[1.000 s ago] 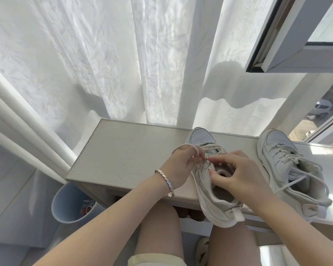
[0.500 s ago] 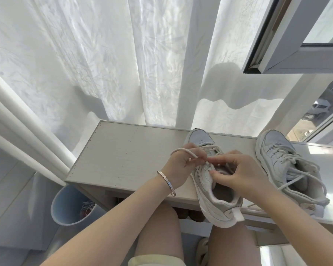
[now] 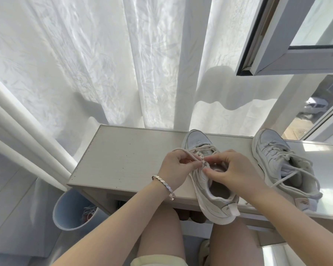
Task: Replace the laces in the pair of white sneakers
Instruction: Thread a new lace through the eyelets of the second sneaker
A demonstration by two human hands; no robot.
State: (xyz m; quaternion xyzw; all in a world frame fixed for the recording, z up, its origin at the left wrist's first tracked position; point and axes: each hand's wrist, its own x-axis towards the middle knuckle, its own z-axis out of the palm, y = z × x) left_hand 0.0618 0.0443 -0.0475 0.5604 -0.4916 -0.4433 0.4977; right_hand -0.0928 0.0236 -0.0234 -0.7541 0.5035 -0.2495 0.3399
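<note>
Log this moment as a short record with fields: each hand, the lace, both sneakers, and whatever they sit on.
left hand: pinches the lace beside the eyelets; bracelet on the wrist
right hand: grip pinches the held sneaker at its eyelet edge
lace: partly threaded, loops out past the left hand
held sneaker: on the bench top, heel overhanging the front edge
other sneaker: to the right on the bench top, untouched, laces loose
bin: pale blue, on the floor, lower left

Upper eyelets on the near sneaker (image 3: 215,204) are covered by the left hand (image 3: 172,169) and right hand (image 3: 235,170), and so is the lace (image 3: 187,153) end. The worktop (image 3: 123,160) runs off the right edge, and the stuff in the blue bin (image 3: 65,215) is too blurry to make out.
</note>
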